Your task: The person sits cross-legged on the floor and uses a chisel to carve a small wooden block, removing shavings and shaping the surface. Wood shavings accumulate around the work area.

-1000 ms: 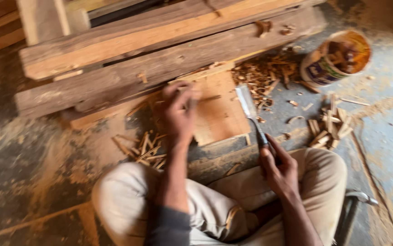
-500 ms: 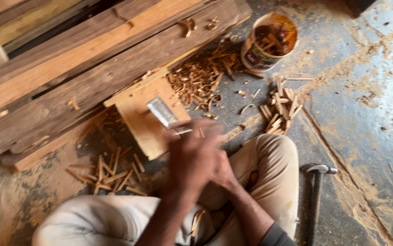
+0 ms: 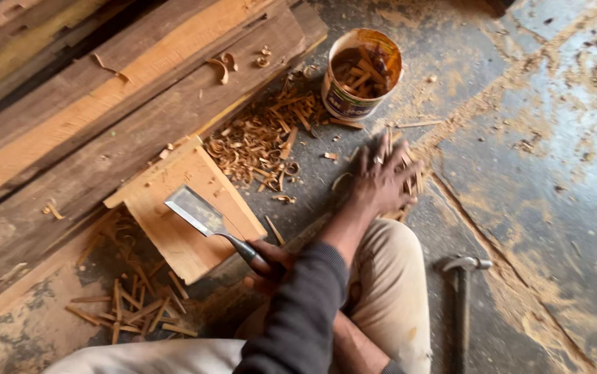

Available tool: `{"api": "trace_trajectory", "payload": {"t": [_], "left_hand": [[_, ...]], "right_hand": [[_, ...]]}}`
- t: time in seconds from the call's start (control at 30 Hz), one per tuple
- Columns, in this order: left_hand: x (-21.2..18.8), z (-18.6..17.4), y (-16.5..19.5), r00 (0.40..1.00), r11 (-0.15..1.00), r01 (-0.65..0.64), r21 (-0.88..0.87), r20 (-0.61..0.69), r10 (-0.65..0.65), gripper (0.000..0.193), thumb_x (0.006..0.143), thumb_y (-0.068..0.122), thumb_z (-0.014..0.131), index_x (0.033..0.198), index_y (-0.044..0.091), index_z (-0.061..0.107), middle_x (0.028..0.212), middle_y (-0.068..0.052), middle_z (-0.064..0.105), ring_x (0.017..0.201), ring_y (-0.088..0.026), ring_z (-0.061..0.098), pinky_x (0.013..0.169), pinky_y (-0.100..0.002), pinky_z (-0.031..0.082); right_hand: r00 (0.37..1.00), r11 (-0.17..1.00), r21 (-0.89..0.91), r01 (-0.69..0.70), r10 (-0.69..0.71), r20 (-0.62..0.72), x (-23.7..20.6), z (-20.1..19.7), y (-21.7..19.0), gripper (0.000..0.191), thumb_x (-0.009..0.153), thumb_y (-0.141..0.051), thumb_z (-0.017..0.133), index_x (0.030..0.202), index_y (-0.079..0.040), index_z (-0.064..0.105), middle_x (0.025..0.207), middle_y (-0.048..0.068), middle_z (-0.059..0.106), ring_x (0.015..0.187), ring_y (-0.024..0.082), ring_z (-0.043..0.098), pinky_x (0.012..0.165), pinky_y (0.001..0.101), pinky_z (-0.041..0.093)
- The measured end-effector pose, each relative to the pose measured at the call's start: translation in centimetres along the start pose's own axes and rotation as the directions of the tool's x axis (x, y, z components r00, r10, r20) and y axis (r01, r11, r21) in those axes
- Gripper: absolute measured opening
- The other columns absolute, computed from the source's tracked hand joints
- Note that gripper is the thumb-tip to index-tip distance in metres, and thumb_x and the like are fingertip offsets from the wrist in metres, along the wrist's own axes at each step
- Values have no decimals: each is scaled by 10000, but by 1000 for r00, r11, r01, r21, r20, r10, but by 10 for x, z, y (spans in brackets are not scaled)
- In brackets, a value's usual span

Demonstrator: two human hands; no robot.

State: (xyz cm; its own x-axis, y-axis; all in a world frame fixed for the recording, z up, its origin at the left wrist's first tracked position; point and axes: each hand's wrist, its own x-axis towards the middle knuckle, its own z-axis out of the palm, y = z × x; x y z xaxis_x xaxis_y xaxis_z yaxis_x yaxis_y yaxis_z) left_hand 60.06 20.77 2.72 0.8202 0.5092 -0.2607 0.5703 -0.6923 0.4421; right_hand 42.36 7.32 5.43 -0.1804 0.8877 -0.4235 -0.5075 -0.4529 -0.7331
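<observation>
My left hand crosses over my right arm, fingers spread flat on a pile of sticks beside my knee. My right hand grips the chisel by its handle. The chisel's long axis runs from lower right to upper left, with the blade pointing up-left over 1 wood block. A bucket stands beyond and a hammer lies to the right.

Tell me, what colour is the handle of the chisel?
The chisel has a dark, nearly black handle, gripped by the right hand; head view.
</observation>
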Motion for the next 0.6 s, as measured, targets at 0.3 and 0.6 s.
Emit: {"api": "trace_trajectory", "payload": {"t": [0.3,0.6], "left_hand": [[-32,-2,-30,998,903,-45,-428,-61,20,496,971,427,693,1434,376,524,1450,-23,579,1262,-215,591,1152,-581,313],[2,-39,-61,915,973,167,160,-392,-93,530,744,19,699,1233,224,687,1216,-71,622,818,-173,630,876,-494,540]], "right_hand": [[1000,995,-102,-11,10,-11,9,-10,-4,592,869,-137,782,1408,-51,555,1156,34,704,1003,139,644,878,318,555],[999,990,-140,-22,17,-37,7,-18,7,587,851,-137,802,1383,-50,571,1116,51,724,979,147,649,865,317,554]]}}
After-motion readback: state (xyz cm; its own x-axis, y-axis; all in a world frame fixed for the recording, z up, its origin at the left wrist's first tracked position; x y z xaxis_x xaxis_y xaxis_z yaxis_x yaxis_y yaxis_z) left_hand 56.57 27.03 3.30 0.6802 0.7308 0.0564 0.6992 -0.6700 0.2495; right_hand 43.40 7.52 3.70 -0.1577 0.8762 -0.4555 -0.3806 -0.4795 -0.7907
